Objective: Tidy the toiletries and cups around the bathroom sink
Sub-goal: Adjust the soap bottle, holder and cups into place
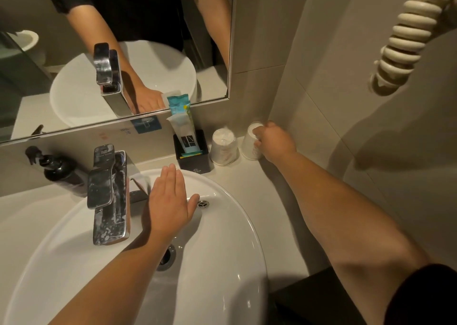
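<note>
Two white paper cups stand upside down on the counter at the back right. My right hand (274, 143) is closed around the right cup (250, 144) in the corner by the wall. The left cup (223, 146), wrapped in clear film, stands free beside it. A black holder box (195, 161) with several toiletry sachets (184, 127) upright in it sits left of the cups. My left hand (169, 201) rests flat, fingers together, on the back rim of the white sink (235, 225), holding nothing.
A chrome faucet (108, 193) rises at the sink's back left, with a black pump bottle (60, 170) behind it. A mirror (111, 52) covers the back wall. A coiled cream hairdryer cord (400, 40) hangs on the right wall. A dark object (309, 297) sits at the counter's front right.
</note>
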